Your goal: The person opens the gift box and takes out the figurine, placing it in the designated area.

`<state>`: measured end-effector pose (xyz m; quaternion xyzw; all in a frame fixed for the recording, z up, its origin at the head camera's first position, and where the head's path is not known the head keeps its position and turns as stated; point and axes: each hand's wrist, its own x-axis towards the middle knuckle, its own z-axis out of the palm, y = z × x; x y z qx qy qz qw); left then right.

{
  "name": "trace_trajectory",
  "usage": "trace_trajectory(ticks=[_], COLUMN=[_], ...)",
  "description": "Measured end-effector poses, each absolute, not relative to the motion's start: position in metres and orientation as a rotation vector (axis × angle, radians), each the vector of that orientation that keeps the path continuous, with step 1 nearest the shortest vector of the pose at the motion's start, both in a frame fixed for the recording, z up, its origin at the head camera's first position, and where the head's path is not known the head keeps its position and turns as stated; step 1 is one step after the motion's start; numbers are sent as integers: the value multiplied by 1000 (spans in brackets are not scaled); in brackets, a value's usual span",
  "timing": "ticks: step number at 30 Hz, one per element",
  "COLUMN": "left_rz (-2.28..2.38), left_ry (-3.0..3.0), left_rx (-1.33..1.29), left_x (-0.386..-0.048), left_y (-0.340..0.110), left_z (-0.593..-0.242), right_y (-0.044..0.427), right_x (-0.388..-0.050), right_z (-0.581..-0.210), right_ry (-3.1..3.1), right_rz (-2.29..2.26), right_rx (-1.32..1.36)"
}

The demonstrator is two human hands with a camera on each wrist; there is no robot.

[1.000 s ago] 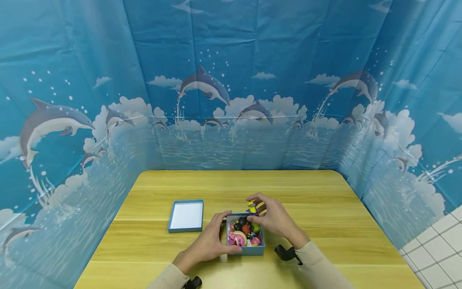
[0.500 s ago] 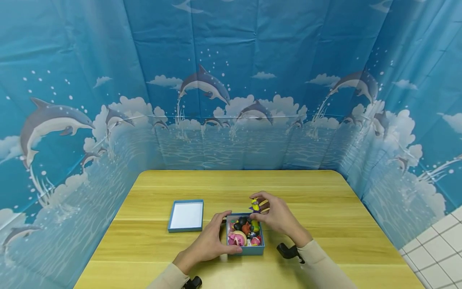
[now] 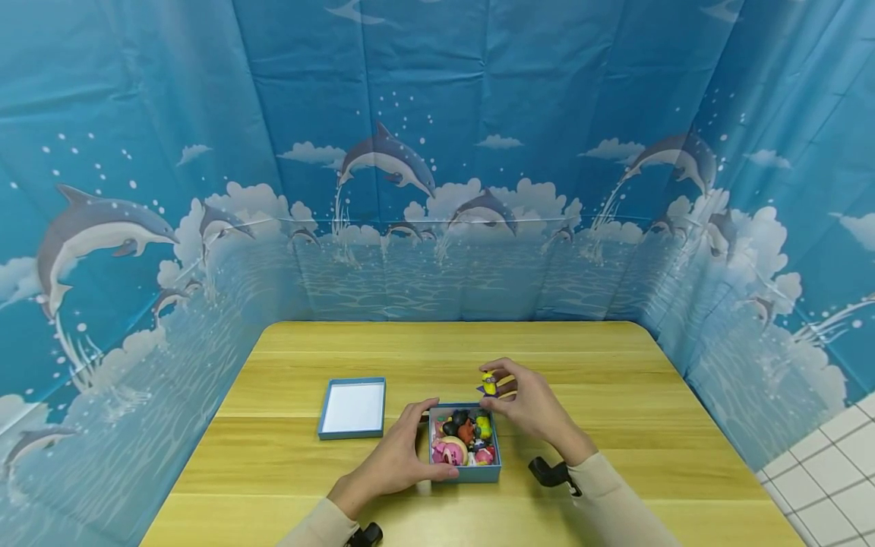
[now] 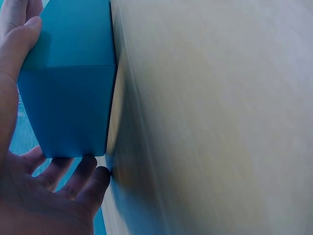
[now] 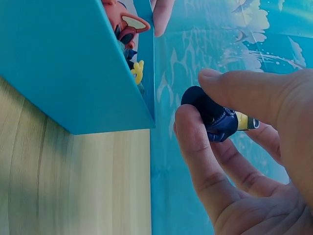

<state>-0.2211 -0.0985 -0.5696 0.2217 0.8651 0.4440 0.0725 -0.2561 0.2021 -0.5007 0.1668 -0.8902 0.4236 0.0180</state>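
Note:
A small yellow toy figurine (image 3: 488, 384) with goggles and a dark purple-blue lower part is pinched in my right hand (image 3: 526, 399), above the box's far right corner. In the right wrist view, thumb and fingers grip the figurine's dark base (image 5: 210, 110). My left hand (image 3: 399, 456) grips the blue box (image 3: 468, 475), thumb on the near side and fingers on the far side. The left wrist view shows the box (image 4: 68, 107) between thumb and fingers. Inside it lie several toy figurines, among them a pink one (image 3: 447, 452), an orange-red one (image 3: 466, 433) and a yellow-green one (image 3: 483, 427).
A blue lid (image 3: 352, 434) with a white inside lies upturned to the left of the box on the wooden table (image 3: 581, 357). A dolphin-print curtain (image 3: 437, 273) hangs around the table's back and sides. White floor tiles (image 3: 830, 463) show at the right.
My right hand has moved to the right with the yellow figurine, away from the box's contents. The left hand and the box have stayed in place.

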Motion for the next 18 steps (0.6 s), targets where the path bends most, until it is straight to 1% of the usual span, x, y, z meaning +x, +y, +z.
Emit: trace_trajectory(ticks=[18], left_rz=[1333], left_ry=[2595], left_rx=[660], left_x=[-220], left_y=[-98], left_z=[-570], right_y=[212], right_x=[-260], right_z=[-504], right_ry=[-2717], right_rz=[1350], right_rx=[489])
